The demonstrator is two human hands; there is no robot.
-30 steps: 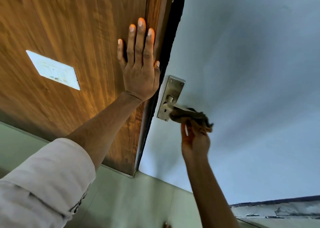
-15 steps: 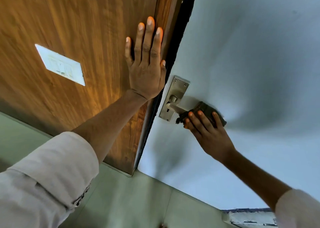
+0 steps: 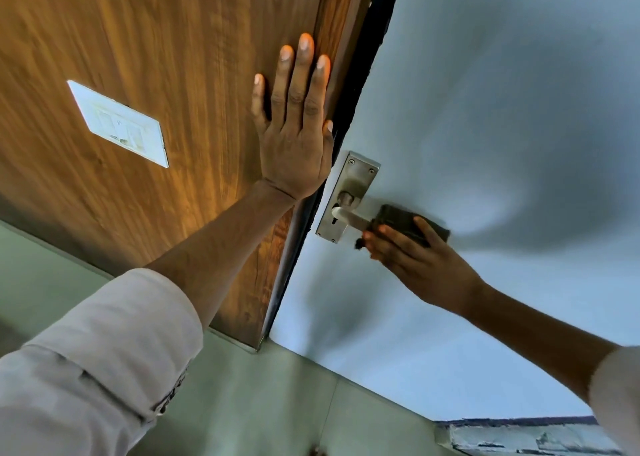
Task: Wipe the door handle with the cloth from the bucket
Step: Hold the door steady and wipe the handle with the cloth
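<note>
A metal lever door handle (image 3: pixel 351 218) on a steel backplate (image 3: pixel 356 181) sits on the pale grey door (image 3: pixel 485 109). My right hand (image 3: pixel 419 265) grips a dark brown cloth (image 3: pixel 401 221) wrapped over the outer end of the lever; the lever's tip is hidden under the cloth. My left hand (image 3: pixel 294 133) lies flat, fingers spread, against the wooden panel (image 3: pixel 156 57) just left of the door's edge, holding nothing. The bucket is out of view.
A white switch plate (image 3: pixel 117 124) is mounted on the wooden panel at the left. Pale green floor tiles (image 3: pixel 259 403) lie below. A worn painted ledge (image 3: pixel 526 436) shows at the bottom right. A dark gap (image 3: pixel 360 84) separates panel and door.
My right hand turned from under the handle to over it and slid the cloth outward along the lever. The left hand stayed pressed on the wood. The view shifted slightly.
</note>
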